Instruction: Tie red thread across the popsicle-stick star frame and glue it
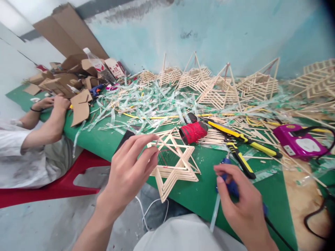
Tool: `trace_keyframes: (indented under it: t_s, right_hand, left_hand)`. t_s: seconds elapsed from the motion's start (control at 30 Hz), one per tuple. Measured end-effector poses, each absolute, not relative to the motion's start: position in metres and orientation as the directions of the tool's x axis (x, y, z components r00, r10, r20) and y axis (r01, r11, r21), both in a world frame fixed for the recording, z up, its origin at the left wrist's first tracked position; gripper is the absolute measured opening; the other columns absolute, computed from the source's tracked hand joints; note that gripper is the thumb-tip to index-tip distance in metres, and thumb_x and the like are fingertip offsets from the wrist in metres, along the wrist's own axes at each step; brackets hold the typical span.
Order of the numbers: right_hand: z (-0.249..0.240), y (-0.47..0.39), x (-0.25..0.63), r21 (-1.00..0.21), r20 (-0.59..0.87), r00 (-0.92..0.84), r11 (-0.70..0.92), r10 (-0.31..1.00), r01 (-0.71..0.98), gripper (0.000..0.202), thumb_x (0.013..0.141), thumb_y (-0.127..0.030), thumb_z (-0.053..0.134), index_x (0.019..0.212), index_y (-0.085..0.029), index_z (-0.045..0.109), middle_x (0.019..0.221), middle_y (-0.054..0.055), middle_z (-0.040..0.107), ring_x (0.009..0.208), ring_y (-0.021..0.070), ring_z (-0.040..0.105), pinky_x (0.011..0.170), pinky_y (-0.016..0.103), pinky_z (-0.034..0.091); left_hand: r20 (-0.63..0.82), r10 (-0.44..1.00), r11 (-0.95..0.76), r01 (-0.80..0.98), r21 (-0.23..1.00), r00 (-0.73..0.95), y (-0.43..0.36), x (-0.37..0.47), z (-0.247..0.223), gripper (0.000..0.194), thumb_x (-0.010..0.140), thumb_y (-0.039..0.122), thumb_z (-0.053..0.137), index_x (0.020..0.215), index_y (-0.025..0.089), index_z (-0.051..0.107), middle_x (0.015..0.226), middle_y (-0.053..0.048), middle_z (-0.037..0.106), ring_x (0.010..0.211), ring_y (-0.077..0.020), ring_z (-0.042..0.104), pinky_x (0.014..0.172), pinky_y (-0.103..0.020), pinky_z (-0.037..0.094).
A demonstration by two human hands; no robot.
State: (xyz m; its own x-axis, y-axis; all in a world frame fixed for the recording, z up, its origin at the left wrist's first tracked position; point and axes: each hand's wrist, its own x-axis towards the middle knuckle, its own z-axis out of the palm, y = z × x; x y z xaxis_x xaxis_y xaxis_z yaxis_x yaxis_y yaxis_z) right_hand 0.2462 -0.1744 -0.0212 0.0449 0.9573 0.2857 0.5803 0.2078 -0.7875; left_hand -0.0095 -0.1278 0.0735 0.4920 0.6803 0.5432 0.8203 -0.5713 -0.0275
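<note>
My left hand (131, 167) is raised over the left side of a six-pointed star frame (180, 170) of stacked thin wooden sticks. Its thumb and forefinger are pinched together, and whatever is between them is too small to name. Red thread shows on the star, which lies at the table's front edge. My right hand (240, 202) is curled over a blue glue gun (231, 186), hiding part of it. The fingers are bent, with thumb and forefinger close together; I cannot make out what they hold. A clear glue stick (215, 212) pokes out toward me.
Behind the star lie a red thread spool (193, 132), yellow-black pliers (239, 158) and a long yellow-black tool (240, 136). A purple device (300, 141) sits right. Stick frames (220, 90) line the wall behind plastic scraps (157, 97). Another person's hands (56, 103) work by cardboard at left.
</note>
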Motion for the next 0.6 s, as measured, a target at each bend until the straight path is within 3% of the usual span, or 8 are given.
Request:
trace_keyframes:
  t_s: [0.17, 0.3, 0.4, 0.6]
  right_hand:
    - [-0.022, -0.141, 0.219, -0.846, 0.041, -0.038, 0.055, 0.998, 0.531, 0.032, 0.099, -0.034, 0.05, 0.128, -0.022, 0.056, 0.109, 0.008, 0.07, 0.092, 0.0203, 0.067, 0.074, 0.033, 0.051]
    - [-0.028, -0.126, 0.211, -0.831, -0.045, -0.081, 0.007, 0.996, 0.556, 0.036, 0.098, -0.036, 0.051, 0.131, -0.023, 0.054, 0.111, 0.008, 0.069, 0.094, 0.0217, 0.067, 0.077, 0.036, 0.052]
    - [-0.031, -0.122, 0.213, -0.824, -0.007, -0.063, 0.03, 0.998, 0.565, 0.032, 0.097, -0.034, 0.052, 0.125, -0.022, 0.058, 0.107, 0.007, 0.068, 0.093, 0.0215, 0.066, 0.077, 0.035, 0.052]
    - [-0.019, -0.124, 0.213, -0.831, 0.211, -0.061, 0.212, 0.976, 0.514, 0.014, 0.097, -0.02, 0.05, 0.104, -0.021, 0.062, 0.092, 0.005, 0.064, 0.076, 0.0164, 0.059, 0.068, 0.029, 0.048]
  left_hand:
    - [0.591, 0.654, -0.58, 0.814, -0.01, 0.473, -0.129, -0.014, 0.062, 0.031, 0.081, -0.002, 0.07, 0.104, 0.017, 0.062, 0.119, -0.014, 0.066, 0.105, -0.0268, 0.066, 0.082, -0.042, 0.059]
    - [0.618, 0.662, -0.563, 0.826, 0.036, 0.424, -0.128, -0.018, 0.052, 0.034, 0.081, 0.0, 0.072, 0.11, 0.018, 0.063, 0.122, -0.013, 0.064, 0.11, -0.0271, 0.064, 0.083, -0.043, 0.058]
    - [0.606, 0.663, -0.576, 0.817, 0.038, 0.439, -0.127, -0.02, 0.047, 0.036, 0.08, -0.002, 0.073, 0.11, 0.014, 0.063, 0.121, -0.014, 0.062, 0.109, -0.0283, 0.062, 0.081, -0.044, 0.057]
    - [0.574, 0.69, -0.567, 0.822, 0.052, 0.44, -0.129, -0.019, 0.044, 0.036, 0.076, -0.005, 0.075, 0.107, 0.011, 0.064, 0.119, -0.016, 0.062, 0.11, -0.0304, 0.061, 0.08, -0.043, 0.057]
